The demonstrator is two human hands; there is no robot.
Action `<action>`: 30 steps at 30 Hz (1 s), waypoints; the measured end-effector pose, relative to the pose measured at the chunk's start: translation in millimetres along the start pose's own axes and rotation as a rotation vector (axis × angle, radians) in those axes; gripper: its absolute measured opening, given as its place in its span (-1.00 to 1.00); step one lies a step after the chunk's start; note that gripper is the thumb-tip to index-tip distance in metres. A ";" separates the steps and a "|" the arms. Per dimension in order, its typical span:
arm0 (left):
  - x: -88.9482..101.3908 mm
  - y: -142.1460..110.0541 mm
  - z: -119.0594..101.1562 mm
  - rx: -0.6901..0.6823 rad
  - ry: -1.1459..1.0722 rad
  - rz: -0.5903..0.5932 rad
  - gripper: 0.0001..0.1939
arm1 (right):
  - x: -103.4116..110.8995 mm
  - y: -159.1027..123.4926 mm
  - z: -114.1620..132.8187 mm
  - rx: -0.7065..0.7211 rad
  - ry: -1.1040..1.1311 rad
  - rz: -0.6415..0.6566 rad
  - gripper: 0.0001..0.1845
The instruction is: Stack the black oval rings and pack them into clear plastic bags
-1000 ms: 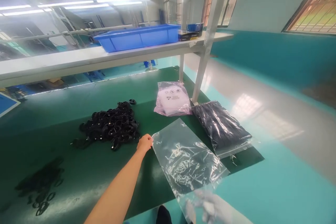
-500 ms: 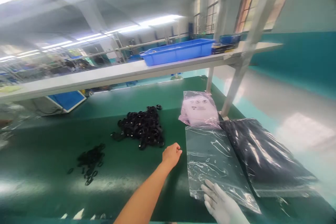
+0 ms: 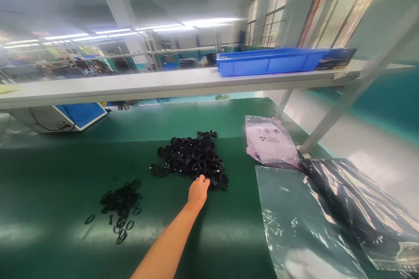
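Observation:
My bare left hand (image 3: 198, 189) is at the near edge of a heap of black ring-shaped parts (image 3: 188, 157), its fingers curled closed. Whatever may be between the fingertips is hidden from me. Low in the view, a pale blurred shape that looks like my gloved right hand (image 3: 304, 263) is at the near end of a clear plastic bag (image 3: 294, 209) lying flat. Its fingers cannot be made out. Left of my forearm lies a smaller heap of thin black rings (image 3: 121, 200), with several strays around it.
A pinkish printed bag (image 3: 270, 141) lies behind the clear one. Shiny bags with dark contents (image 3: 363, 205) lie to the right. A white shelf (image 3: 147, 85) crosses above the green table (image 3: 229, 235), carrying a blue tray (image 3: 268, 63). A blue-faced box (image 3: 81, 115) stands at back left.
My left hand has gone from beside the clear bag to the near edge of the black heap. The gloved right hand has dropped toward the bottom edge. The view has turned and levelled.

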State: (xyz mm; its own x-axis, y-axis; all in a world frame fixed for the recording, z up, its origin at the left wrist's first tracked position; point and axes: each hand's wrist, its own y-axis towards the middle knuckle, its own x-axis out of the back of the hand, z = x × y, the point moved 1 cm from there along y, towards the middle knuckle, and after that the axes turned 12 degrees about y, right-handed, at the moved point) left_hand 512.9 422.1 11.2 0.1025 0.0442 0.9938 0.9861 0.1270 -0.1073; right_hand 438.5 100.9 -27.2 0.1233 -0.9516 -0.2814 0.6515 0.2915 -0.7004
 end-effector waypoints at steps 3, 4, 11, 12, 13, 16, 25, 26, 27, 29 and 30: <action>-6.7 -12.4 16.5 -0.120 -0.034 0.017 -0.78 | -73.3 35.4 38.8 0.243 -0.496 -0.095 -0.73; -10.4 -17.2 21.6 -0.149 -0.045 0.020 -0.79 | -99.0 52.4 53.2 0.416 -0.618 -0.164 -0.72; -26.7 -43.0 46.9 -0.132 -0.248 0.086 -0.87 | -183.2 150.3 97.0 0.374 -0.609 -0.331 -0.01; -24.3 -44.9 49.2 -0.114 -0.303 0.086 -0.87 | -181.0 148.4 96.3 0.343 -0.582 -0.314 0.00; -21.1 -45.9 50.6 -0.089 -0.367 0.082 -0.88 | -177.6 141.6 94.5 0.312 -0.560 -0.295 -0.02; -9.7 -42.2 46.9 -0.033 -0.602 0.040 -0.82 | -169.9 102.4 84.2 0.235 -0.424 -0.155 -0.31; -1.4 -14.3 3.4 -0.282 -1.003 0.009 -0.54 | -185.4 40.7 67.2 0.145 0.161 0.369 -0.45; -0.2 -14.4 1.3 -0.278 -1.010 -0.006 -0.54 | -185.0 41.2 67.9 0.154 0.147 0.358 -0.44; 1.3 -15.2 -0.8 -0.273 -1.017 -0.017 -0.53 | -184.0 41.7 68.6 0.160 0.132 0.348 -0.43; 4.1 -17.7 -5.9 -0.251 -1.019 -0.044 -0.53 | -180.8 42.5 69.8 0.159 0.118 0.351 -0.42; 4.9 -19.1 -9.2 -0.229 -1.013 -0.063 -0.55 | -178.8 43.0 69.9 0.154 0.125 0.368 -0.43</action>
State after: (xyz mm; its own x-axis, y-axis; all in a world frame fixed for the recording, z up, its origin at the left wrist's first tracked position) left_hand 495.8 410.7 18.4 -0.0034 0.8690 0.4948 0.9980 -0.0286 0.0572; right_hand 496.8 276.8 38.9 0.2828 -0.7646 -0.5792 0.6863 0.5832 -0.4347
